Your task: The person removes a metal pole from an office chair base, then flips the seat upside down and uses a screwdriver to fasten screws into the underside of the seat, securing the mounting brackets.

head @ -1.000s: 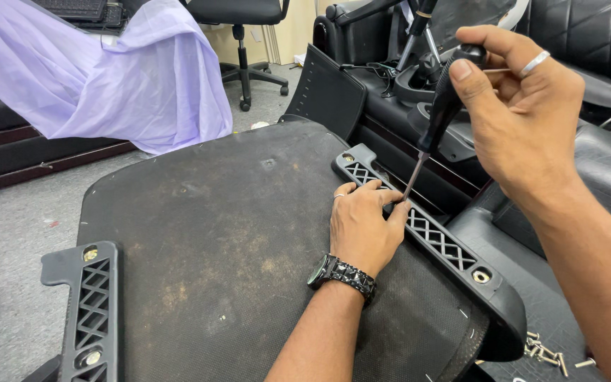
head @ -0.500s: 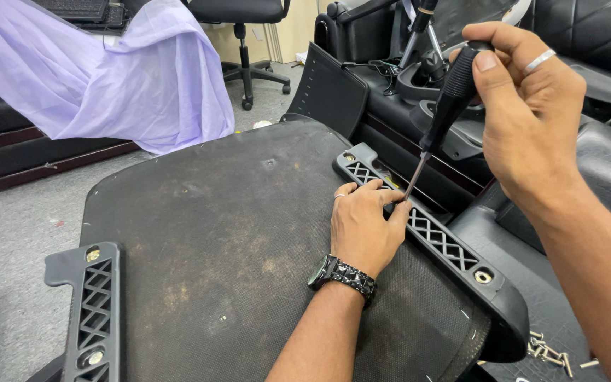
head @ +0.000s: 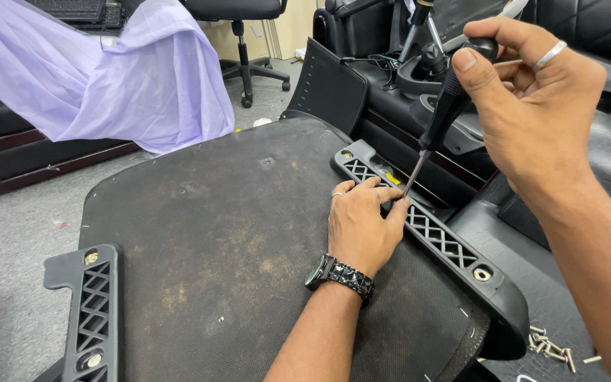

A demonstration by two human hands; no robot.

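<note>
An upturned chair seat base, black and dusty, fills the middle of the view. A black lattice armrest bracket runs along its right edge. My left hand, with a studded black watch on the wrist, rests on that bracket with its fingertips pinched around the tip of a screwdriver. My right hand, wearing a ring, grips the black handle of the screwdriver, which slants down to the bracket. Whatever sits under the fingertips is hidden.
A second lattice bracket lies at the seat's left edge. Several loose screws lie at lower right. A lilac cloth drapes over furniture at upper left. An office chair base and black chair parts stand behind.
The view has shifted slightly. My right hand has turned a little on the screwdriver handle; the left hand stays on the bracket.
</note>
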